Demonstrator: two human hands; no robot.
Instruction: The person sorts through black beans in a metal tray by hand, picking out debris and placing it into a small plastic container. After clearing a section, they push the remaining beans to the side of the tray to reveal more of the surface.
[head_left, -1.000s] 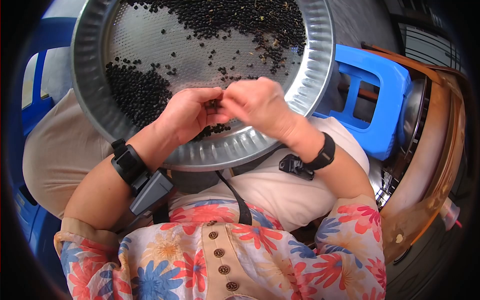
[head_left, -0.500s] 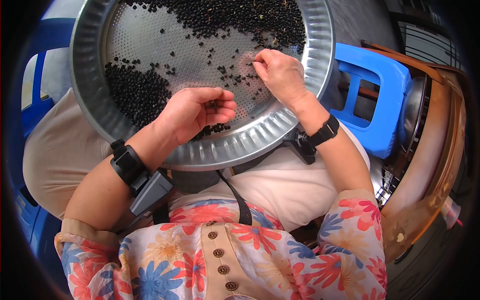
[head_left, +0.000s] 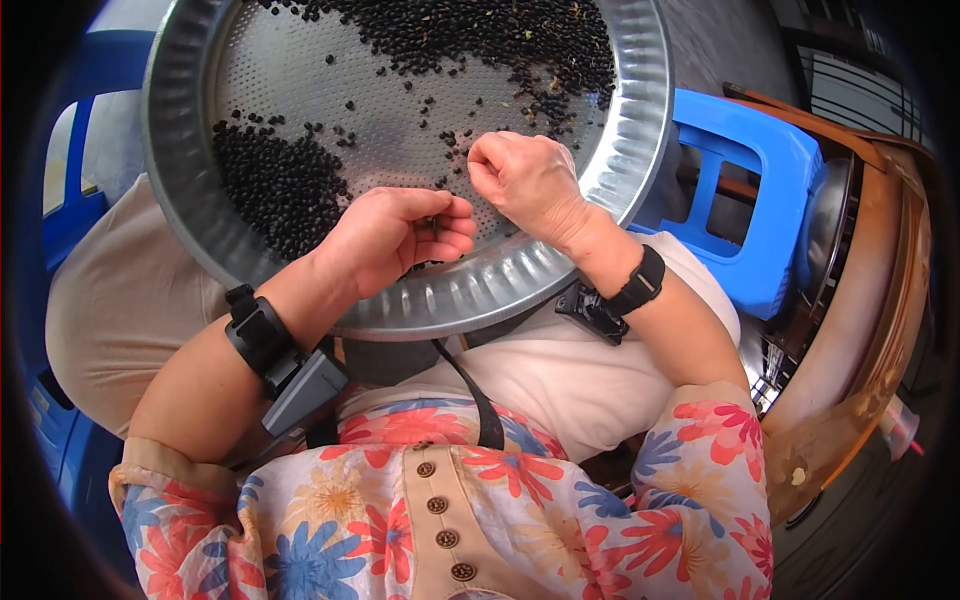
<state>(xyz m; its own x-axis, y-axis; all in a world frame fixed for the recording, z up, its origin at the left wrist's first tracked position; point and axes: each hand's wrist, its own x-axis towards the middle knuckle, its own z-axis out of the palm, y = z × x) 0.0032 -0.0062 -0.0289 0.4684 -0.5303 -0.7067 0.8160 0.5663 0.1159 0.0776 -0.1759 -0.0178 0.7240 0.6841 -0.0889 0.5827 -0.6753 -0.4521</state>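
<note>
A round metal tray (head_left: 470,305) with a ridged wall and a perforated floor lies over my lap. On its left side sits a pile of small black beans (head_left: 275,190). A larger spread of black beans (head_left: 470,40), mixed with pale bits, lies along the far side. My left hand (head_left: 385,235) is palm up over the near part of the tray, its fingers curled around a few dark beans. Just to its right, my right hand (head_left: 530,185) is closed in a pinch above the tray floor; what its fingertips hold is hidden.
A blue plastic stool (head_left: 755,200) stands to the right, beside a metal bowl (head_left: 830,215) and a wooden piece of furniture (head_left: 860,320). Another blue plastic seat (head_left: 75,230) is at the left. Loose beans are scattered in the middle of the tray.
My right hand has moved left and nearer to me, closer to my left hand, and its fingers have turned downward. My left hand has shifted slightly toward me.
</note>
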